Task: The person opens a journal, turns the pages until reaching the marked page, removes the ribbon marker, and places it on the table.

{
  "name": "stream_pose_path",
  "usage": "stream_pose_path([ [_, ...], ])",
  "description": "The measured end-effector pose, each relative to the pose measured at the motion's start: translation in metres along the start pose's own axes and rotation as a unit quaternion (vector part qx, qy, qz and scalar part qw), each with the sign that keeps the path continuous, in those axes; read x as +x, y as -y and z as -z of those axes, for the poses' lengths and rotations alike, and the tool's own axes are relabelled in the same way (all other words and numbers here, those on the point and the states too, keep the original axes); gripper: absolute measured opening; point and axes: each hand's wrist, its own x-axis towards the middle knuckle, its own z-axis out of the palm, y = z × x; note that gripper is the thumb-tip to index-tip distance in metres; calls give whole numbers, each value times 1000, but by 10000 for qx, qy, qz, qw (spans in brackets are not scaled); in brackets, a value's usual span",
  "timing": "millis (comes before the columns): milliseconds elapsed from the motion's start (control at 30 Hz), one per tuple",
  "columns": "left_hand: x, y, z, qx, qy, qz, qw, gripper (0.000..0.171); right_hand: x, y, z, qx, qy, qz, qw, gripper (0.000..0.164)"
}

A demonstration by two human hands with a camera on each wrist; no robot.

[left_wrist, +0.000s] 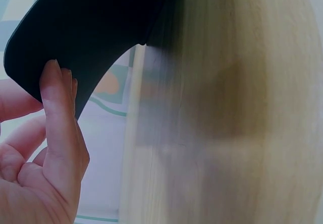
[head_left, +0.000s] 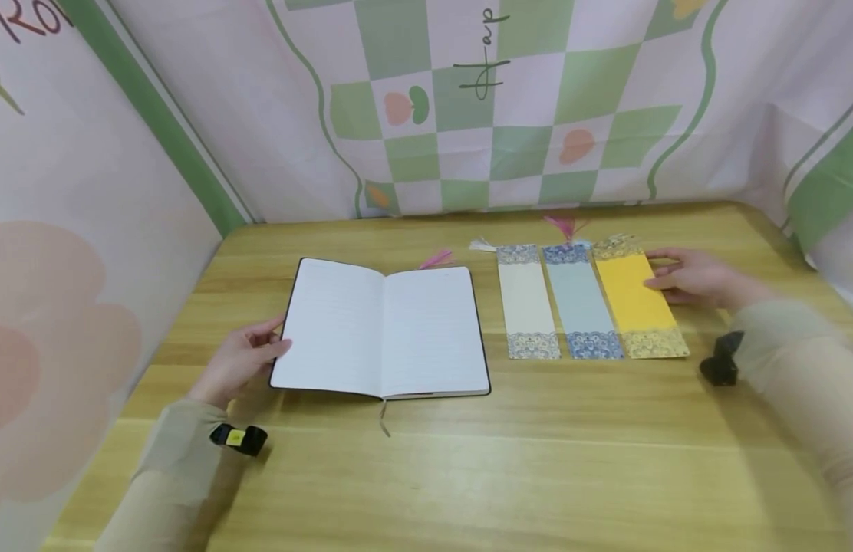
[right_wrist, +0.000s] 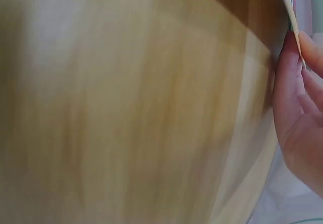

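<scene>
An open notebook point(head_left: 337, 330) with lined white pages lies left of centre. My left hand point(head_left: 243, 356) grips its left edge, thumb on the page; in the left wrist view the fingers lie against the dark cover point(left_wrist: 75, 37), which is lifted off the table. At the right, my right hand point(head_left: 699, 277) pinches the right edge of a yellow bookmark point(head_left: 630, 287) with lace-patterned ends; the right wrist view shows its thin edge between thumb and fingers. Beside it lie a pale blue bookmark point(head_left: 581, 303) and a cream bookmark point(head_left: 528, 303).
A pink tassel point(head_left: 436, 259) pokes out behind the notebook's top edge. A ribbon point(head_left: 383, 420) hangs from its lower spine. More tassels, one white point(head_left: 482, 245) and one pink point(head_left: 563, 225), lie at the bookmarks' tops. Patterned cloth point(head_left: 468, 153) hangs behind the wooden table point(head_left: 468, 475).
</scene>
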Motion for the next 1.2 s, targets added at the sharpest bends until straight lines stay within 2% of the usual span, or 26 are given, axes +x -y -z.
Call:
stream_pose_path([
  [133, 1, 0, 0, 11, 16, -50, 10000, 60, 0, 4, -3, -286, -184, 11, 9994, 80],
  [233, 2, 0, 0, -14, 25, -70, 10000, 60, -1, 8, -5, -774, -407, 138, 9961, 78],
  [400, 3, -1, 0, 3, 12, -72, 10000, 60, -1, 13, -5, -1592, -774, 251, 9839, 76],
  [533, 3, -1, 0, 54, 22, -66, 10000, 60, -4, 16, -4, -1958, -927, 224, 9760, 74],
  [700, 2, -2, 0, 34, 14, -36, 10000, 60, -6, 26, -12, -2268, -1429, 428, 9625, 66],
  [833, 2, -2, 0, -25, -2, -29, 10000, 59, 0, 45, -31, -2121, -1550, 796, 9616, 57],
  [1000, 2, -1, 1, -63, 13, -53, 10000, 60, 10, 74, -65, -2012, -1218, 1238, 9640, 51],
  [1200, 1, 1, 1, -95, 33, -65, 9999, 60, 24, 107, -111, -2129, -897, 1761, 9569, 45],
])
